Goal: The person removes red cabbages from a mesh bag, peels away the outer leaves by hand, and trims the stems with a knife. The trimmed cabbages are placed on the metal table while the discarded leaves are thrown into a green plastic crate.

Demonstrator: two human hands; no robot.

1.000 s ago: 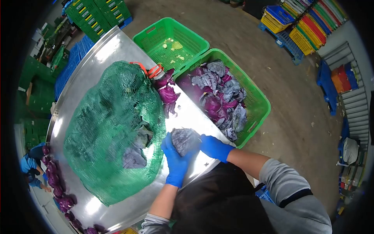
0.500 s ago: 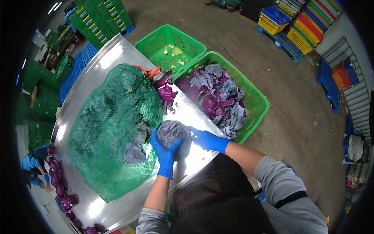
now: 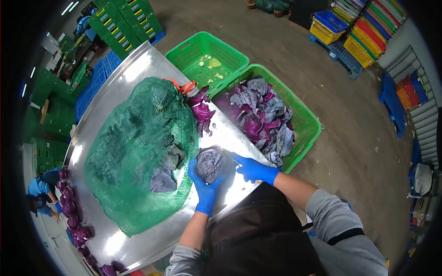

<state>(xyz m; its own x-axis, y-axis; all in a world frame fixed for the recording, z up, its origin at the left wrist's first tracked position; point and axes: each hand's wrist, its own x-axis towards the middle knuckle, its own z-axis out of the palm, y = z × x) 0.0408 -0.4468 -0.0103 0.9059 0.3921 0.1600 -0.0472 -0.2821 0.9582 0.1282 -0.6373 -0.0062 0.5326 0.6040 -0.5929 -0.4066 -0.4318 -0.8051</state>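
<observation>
A red cabbage with greyish-purple outer leaves rests in my left hand, whose blue-gloved fingers cup it from below and the left. Just right of the cabbage is my right hand, also blue-gloved, with its fingers curled round what looks like a small knife; its thin blade is blurred against the shiny metal. Both hands are over the metal table. Left of them lies a green mesh bag with dark cabbages inside, and loose outer leaves at its mouth.
Torn purple leaves lie by the bag's orange tie. A green crate beside the table holds cabbage leaves; another crate holds a few scraps. Trimmed red cabbages line the left edge, near a person in blue.
The cabbage has turned in my left hand, which now sits lower under it. My right hand has drawn slightly away from the cabbage. The whole view has shifted a little.
</observation>
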